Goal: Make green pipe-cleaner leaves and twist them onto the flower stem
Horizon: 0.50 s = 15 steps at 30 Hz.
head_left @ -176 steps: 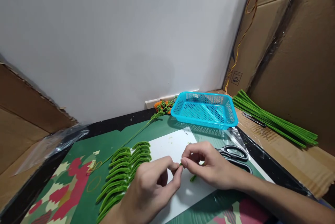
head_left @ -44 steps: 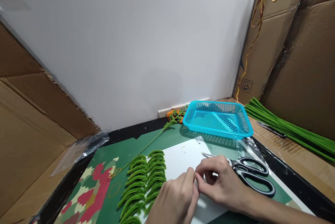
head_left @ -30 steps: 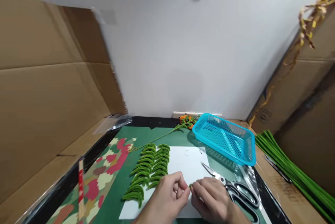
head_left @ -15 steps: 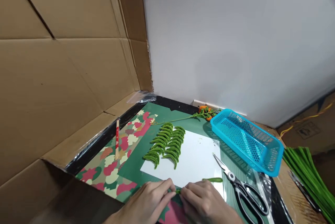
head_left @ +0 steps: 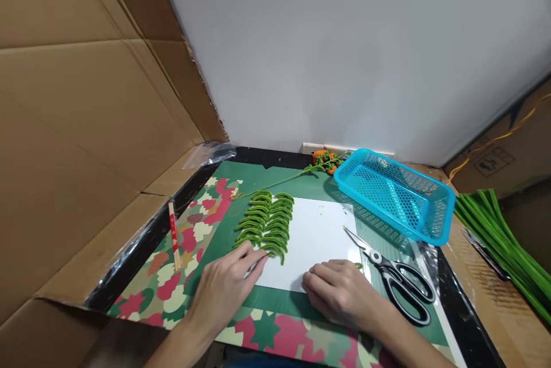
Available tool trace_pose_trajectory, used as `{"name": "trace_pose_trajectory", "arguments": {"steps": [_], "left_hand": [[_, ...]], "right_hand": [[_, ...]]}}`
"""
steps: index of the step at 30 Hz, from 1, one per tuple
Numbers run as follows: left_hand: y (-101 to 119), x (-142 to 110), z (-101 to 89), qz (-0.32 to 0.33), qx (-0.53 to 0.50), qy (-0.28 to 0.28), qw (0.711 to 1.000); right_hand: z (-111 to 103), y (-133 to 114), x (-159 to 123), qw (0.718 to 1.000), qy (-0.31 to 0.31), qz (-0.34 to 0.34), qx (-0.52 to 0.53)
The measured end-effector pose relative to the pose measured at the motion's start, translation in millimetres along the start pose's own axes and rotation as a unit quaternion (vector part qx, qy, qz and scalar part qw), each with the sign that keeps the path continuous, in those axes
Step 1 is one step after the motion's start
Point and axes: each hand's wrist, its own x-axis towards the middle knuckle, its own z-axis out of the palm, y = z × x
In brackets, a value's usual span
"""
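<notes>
Curved green pipe-cleaner pieces (head_left: 278, 221) lie in two columns on a white sheet (head_left: 312, 241). At the near end of these columns, my left hand (head_left: 228, 276) pinches the tip of one curved green pipe-cleaner piece (head_left: 269, 250) between thumb and forefinger. My right hand (head_left: 338, 290) rests on the sheet's near right part with its fingers curled in; whatever may be inside is hidden. Just beyond its knuckles shows the end of another green piece (head_left: 359, 265), mostly covered by the hand. Black-handled scissors (head_left: 390, 270) lie to its right, blades pointing away.
A blue plastic basket (head_left: 344, 178) stands at the back right. Beside it lies an orange flower on a green stem (head_left: 297, 175). Paper-wrapped chopsticks (head_left: 173, 230) lie at left. Long green pipe cleaners (head_left: 499, 236) and tweezers (head_left: 486, 253) are far right. Cardboard (head_left: 86, 127) walls the left side.
My hands have parted: the left went from the near edge up to the columns with a green piece, while the right stayed near the sheet's edge and now covers most of the loose piece. The view has shifted.
</notes>
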Motion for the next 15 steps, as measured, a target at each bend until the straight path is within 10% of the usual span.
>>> {"name": "trace_pose_trajectory", "arguments": {"steps": [15], "left_hand": [[5.2, 8.0, 5.0, -0.002, -0.019, 0.011, 1.000]], "right_hand": [[0.8, 1.4, 0.0, 0.999, -0.043, 0.021, -0.002]]}}
